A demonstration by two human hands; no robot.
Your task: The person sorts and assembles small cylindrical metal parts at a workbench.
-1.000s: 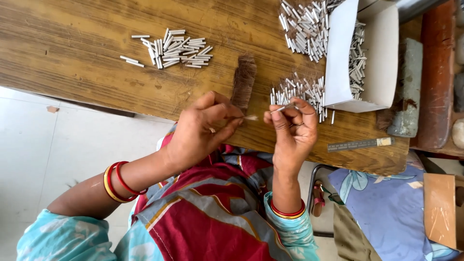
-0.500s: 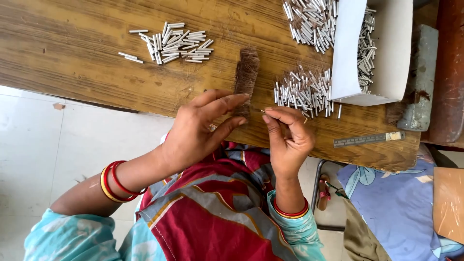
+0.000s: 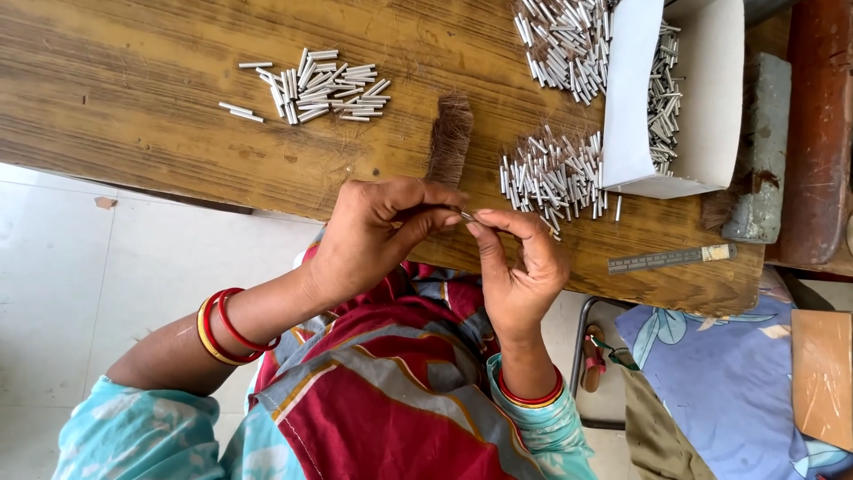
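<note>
Now that the hands have moved closer together than a moment ago, the left hand (image 3: 378, 236) and right hand (image 3: 520, 267) pinch one small shiny metal tube (image 3: 466, 215) between closed fingertips. The brown fibre tuft (image 3: 450, 138) lies at twelve o'clock on the wooden table (image 3: 133, 107).

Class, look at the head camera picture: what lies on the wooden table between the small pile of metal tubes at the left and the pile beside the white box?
In the head view, a tuft of brown fibre lies between the left pile and the pile by the box.
</note>
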